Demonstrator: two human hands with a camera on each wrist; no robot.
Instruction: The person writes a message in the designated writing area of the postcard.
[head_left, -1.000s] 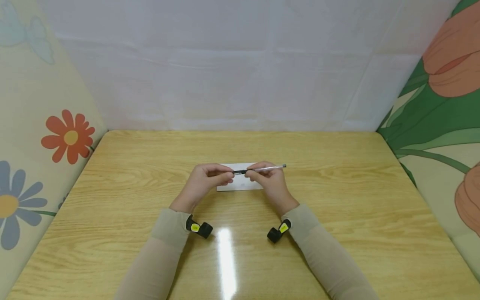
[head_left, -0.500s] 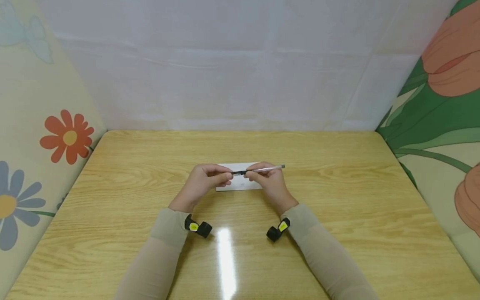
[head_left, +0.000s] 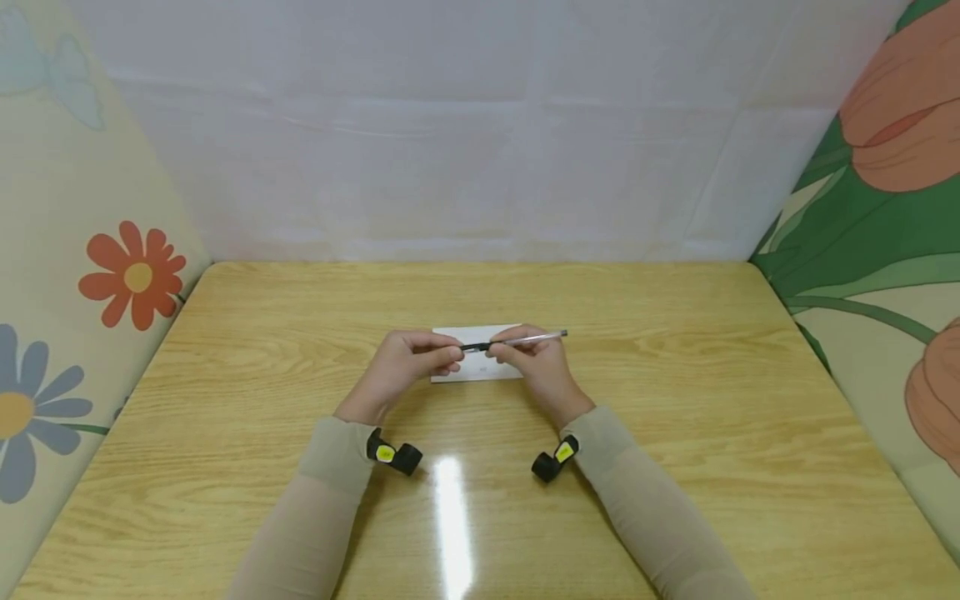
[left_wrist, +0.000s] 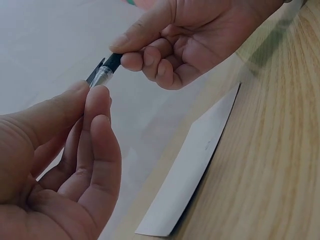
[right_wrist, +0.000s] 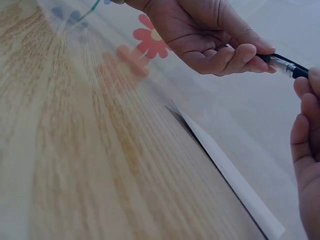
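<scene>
We judged the pen point(head_left: 534, 337) light, stiff and a little slick, best taken by its dark grip. We saw a slim, clear barrel with black fittings and a clip. Above the white card point(head_left: 480, 367) on the table point(head_left: 675, 375), the left hand point(head_left: 407, 363) pinched one end, the right hand point(head_left: 546, 367) mid-length.

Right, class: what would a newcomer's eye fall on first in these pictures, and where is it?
Probably the slim pen, pinched by the left hand and right hand, seen over a white card on the wooden table. Next, perhaps, a printed red flower at the head view's left and a large coral bloom at its upper right.
</scene>
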